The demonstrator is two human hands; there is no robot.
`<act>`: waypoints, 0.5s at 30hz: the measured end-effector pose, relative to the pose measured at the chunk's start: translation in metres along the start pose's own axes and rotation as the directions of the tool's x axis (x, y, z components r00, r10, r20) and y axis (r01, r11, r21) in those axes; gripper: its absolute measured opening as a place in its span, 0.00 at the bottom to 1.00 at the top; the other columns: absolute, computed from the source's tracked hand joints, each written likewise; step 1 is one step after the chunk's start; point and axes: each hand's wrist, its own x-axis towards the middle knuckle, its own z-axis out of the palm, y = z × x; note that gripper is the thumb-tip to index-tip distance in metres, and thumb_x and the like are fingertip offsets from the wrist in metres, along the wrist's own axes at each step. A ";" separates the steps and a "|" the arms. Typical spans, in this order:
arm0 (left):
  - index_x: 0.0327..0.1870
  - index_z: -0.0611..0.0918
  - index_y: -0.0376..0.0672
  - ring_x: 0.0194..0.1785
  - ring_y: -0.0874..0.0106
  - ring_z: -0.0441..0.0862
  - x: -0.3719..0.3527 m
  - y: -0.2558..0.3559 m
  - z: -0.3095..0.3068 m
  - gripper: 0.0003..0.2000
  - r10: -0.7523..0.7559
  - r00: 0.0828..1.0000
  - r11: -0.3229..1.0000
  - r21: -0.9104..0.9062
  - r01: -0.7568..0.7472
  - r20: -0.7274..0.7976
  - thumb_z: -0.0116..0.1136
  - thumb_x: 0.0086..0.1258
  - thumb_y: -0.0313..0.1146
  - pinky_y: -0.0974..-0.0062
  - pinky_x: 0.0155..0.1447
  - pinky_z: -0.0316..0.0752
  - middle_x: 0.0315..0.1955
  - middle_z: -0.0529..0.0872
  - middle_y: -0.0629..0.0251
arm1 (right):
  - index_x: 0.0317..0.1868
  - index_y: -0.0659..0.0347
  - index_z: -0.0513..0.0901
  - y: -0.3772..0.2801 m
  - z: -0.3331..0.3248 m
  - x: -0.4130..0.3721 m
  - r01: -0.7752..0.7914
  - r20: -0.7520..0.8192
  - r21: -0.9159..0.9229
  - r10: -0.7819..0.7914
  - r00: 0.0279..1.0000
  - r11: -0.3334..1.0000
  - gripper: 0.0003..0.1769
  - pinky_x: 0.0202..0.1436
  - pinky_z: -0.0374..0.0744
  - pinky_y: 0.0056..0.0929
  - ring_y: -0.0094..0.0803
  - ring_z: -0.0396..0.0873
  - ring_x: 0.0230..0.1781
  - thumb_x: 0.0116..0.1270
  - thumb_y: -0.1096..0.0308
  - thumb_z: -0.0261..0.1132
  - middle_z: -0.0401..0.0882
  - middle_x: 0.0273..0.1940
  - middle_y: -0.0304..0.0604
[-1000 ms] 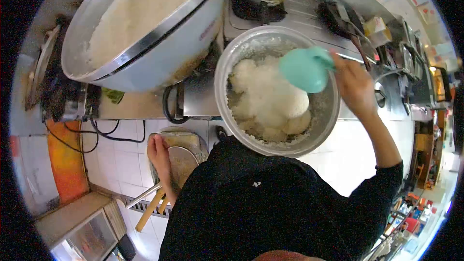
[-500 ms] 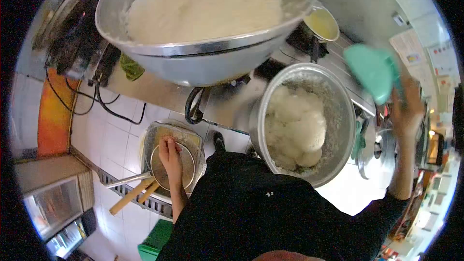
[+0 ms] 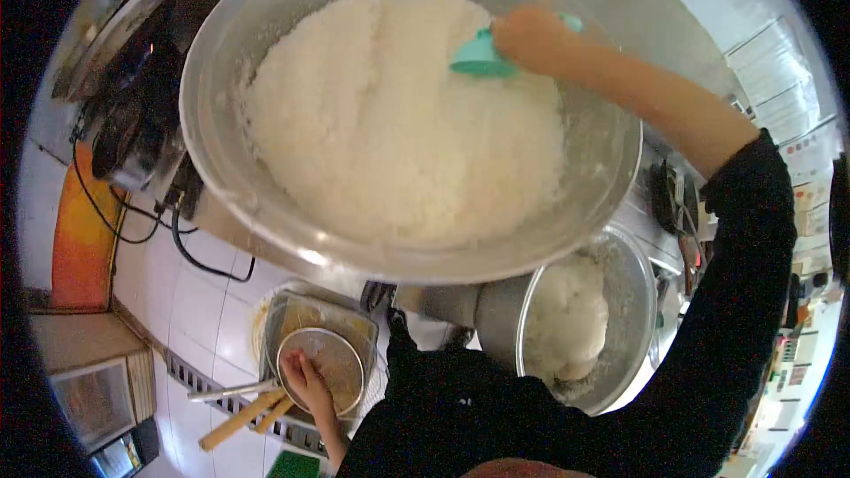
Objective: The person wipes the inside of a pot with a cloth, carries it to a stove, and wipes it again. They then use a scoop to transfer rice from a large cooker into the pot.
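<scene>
My right hand (image 3: 536,40) is closed around the handle of a turquoise plastic scoop (image 3: 482,55). The scoop's blade is at the surface of the white rice (image 3: 398,124), toward the far right of a big metal pot (image 3: 292,243). Low on the left, my left hand (image 3: 305,381) hangs with loosely bent fingers and nothing visible in them. In this view it overlaps a round pan-like vessel (image 3: 339,358). To the right, a smaller metal pot (image 3: 630,345) holds clumped rice (image 3: 567,319).
Below the counter, a rectangular tray (image 3: 363,323) lies under the round vessel, with wooden handles (image 3: 243,420) and a metal handle sticking out leftward. A black cable (image 3: 208,261) hangs at the left. A green container (image 3: 295,465) stands on the tiled floor. A floor drain grate (image 3: 199,385) runs nearby.
My right hand has swung left with the scoop, from beyond the smaller pot into the large pot's rice. The camera view has shifted, bringing more of the large pot into sight.
</scene>
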 end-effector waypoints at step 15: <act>0.38 0.68 0.40 0.25 0.82 0.64 -0.006 -0.007 0.005 0.04 -0.064 0.996 0.997 0.058 0.060 0.058 0.43 0.65 0.27 0.86 0.28 0.62 0.28 0.70 0.70 | 0.31 0.66 0.78 -0.032 -0.016 -0.031 0.040 0.473 0.408 -0.249 0.845 0.912 0.14 0.35 0.73 0.41 0.48 0.76 0.33 0.54 0.63 0.53 0.77 0.31 0.53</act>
